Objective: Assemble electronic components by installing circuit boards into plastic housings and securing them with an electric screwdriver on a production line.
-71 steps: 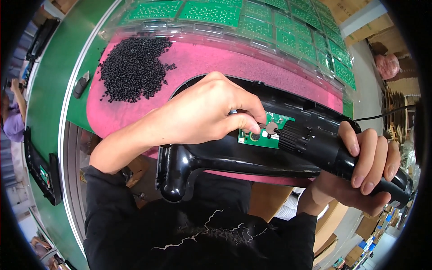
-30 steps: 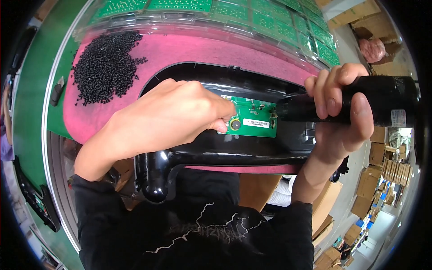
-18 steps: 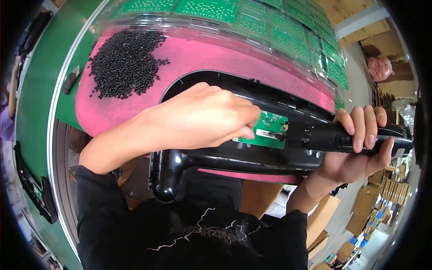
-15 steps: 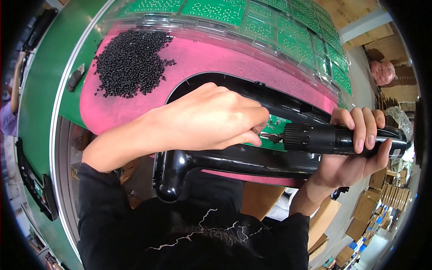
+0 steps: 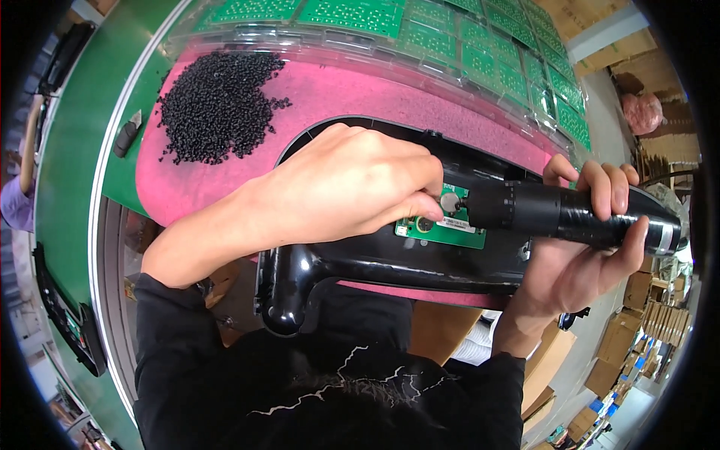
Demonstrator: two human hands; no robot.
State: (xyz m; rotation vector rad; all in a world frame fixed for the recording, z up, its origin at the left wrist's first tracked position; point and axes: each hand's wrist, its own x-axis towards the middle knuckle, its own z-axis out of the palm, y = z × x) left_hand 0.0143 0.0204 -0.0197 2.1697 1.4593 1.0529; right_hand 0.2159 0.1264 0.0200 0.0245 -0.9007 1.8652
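My right hand (image 5: 585,232) grips a black electric screwdriver (image 5: 525,208), its fingers wrapped round the body and the tool lying almost level, its bit end pointing left. Beneath the tip is a green circuit board (image 5: 466,237) with a round silver part on it, set in a large curved black plastic housing (image 5: 420,270). My left hand (image 5: 360,180) hangs over the housing, thumb and forefinger pinched together beside the bit. Whatever those fingertips hold is hidden. The board's left part is partly covered by my left hand.
A heap of small black screws (image 5: 217,105) lies on the pink mat (image 5: 337,90). Behind it, clear plastic trays hold several green circuit boards (image 5: 352,16). A utility knife (image 5: 127,135) rests on the green table at left. Cardboard boxes (image 5: 615,341) stand on the right.
The screwdriver's front end has shifted up, away from me, and more of the circuit board shows. My left hand stays pinched in nearly the same place.
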